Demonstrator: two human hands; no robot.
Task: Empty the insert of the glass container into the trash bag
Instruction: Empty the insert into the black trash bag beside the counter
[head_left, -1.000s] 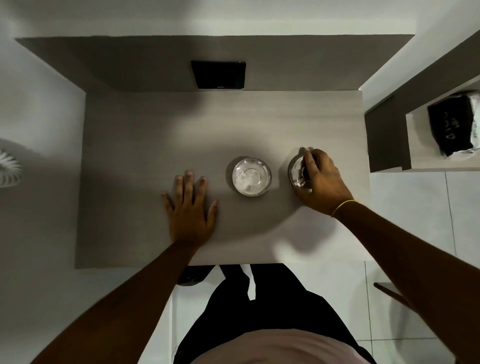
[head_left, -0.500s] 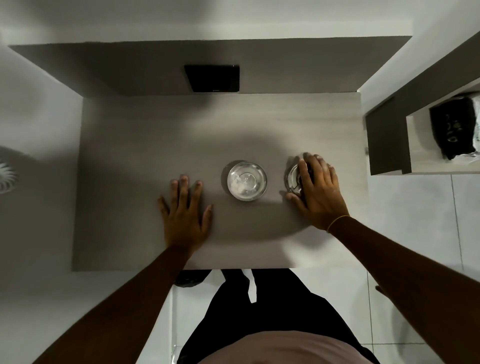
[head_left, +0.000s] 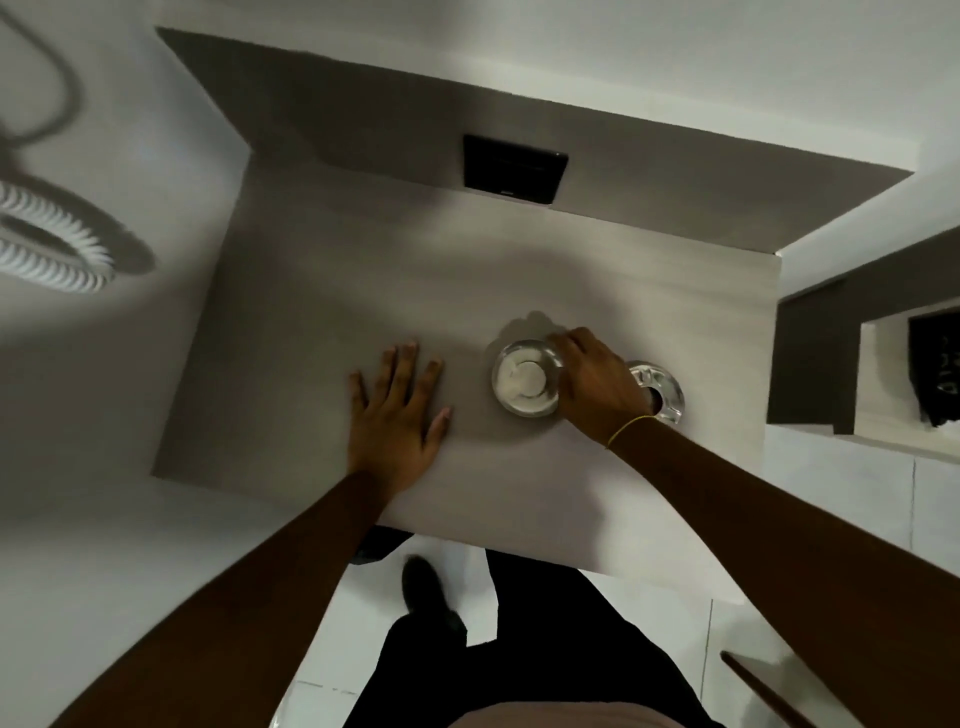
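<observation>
A round glass container (head_left: 522, 382) stands on the grey table (head_left: 322, 322), with a white insert inside it. My right hand (head_left: 597, 387) wraps its right side, fingertips on the far rim; the thumb is hidden. Just right of that hand, a thick glass lid (head_left: 665, 389) lies on the table, partly behind my wrist. My left hand (head_left: 397, 415) rests flat on the table to the left of the container, fingers spread, holding nothing. A black bag (head_left: 935, 374) sits in the shelf opening at the far right.
A black rectangular device (head_left: 514, 169) lies at the back of the table. A dark shelf unit (head_left: 810, 358) stands close to the table's right edge. A white round fan (head_left: 52, 249) sits on the floor at left. My legs are at the table's near edge.
My right hand has left the glass lid on the table and moved left onto the container. The left hand stays flat. The camera has tilted and shifted.
</observation>
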